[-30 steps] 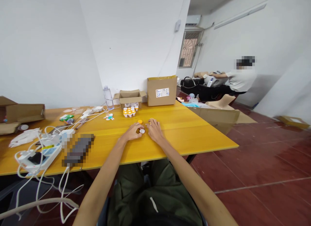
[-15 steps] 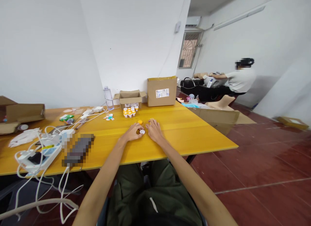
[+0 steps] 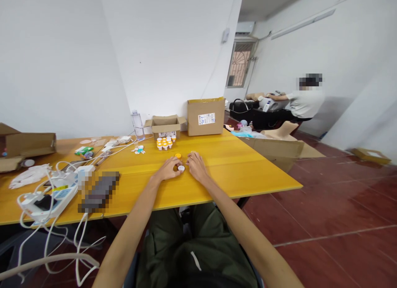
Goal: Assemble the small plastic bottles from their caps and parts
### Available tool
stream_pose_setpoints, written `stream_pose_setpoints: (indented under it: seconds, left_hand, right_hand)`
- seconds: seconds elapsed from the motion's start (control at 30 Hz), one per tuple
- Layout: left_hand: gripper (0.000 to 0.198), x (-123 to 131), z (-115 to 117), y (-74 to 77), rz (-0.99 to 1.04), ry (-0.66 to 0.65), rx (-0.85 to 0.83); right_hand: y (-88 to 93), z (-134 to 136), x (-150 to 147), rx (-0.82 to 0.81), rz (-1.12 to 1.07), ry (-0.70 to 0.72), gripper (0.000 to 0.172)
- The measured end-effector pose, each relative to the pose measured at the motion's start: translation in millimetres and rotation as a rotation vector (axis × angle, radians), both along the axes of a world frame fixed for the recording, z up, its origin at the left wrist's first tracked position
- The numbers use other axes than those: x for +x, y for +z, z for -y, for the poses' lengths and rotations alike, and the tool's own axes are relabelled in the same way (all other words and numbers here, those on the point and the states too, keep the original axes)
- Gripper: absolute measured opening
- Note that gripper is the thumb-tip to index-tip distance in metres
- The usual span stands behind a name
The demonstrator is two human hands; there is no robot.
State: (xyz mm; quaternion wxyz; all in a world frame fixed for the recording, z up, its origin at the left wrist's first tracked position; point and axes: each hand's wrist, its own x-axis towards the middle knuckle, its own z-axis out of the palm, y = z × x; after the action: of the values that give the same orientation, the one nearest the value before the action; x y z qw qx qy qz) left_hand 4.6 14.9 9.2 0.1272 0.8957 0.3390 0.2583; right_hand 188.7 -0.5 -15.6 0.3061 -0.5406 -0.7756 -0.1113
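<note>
My left hand (image 3: 168, 169) is closed over the table, its thumb and fingers around a small round piece with a white top (image 3: 181, 168) and a dark side. Just to the right, my right hand (image 3: 196, 165) rests with its fingers bent and close together; anything between its fingertips is hidden. A yellow-orange cap (image 3: 178, 155) lies on the table beyond the gap between my hands. Farther back, several small bottles (image 3: 165, 143) with orange and white parts stand in a tight group. Small white and teal pieces (image 3: 139, 149) lie left of them.
Behind the bottles are an open carton (image 3: 167, 124) and a taller cardboard box (image 3: 206, 117), beside a clear bottle (image 3: 138, 124). Power strips (image 3: 62, 195), cables and a blurred dark device (image 3: 101, 191) occupy the table's left. Another person (image 3: 307, 100) sits at the far right.
The whole view has shifted very slightly to the left. My right fingers have drawn in a little; my left hand keeps the round piece in the same place.
</note>
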Motion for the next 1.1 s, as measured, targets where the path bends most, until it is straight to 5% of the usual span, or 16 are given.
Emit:
stream_pose_setpoints:
  seconds: [0.43, 1.1]
  left_hand:
    - [0.012, -1, -1, -1.4, 0.025, 0.013, 0.002]
    - [0.008, -3, -1, 0.8, 0.0, 0.016, 0.041]
  right_hand:
    - [2.9, 4, 5, 0.077, -0.166, 0.149, 0.018]
    - [7.1, 11, 3, 0.008, -0.092, 0.301, 0.021]
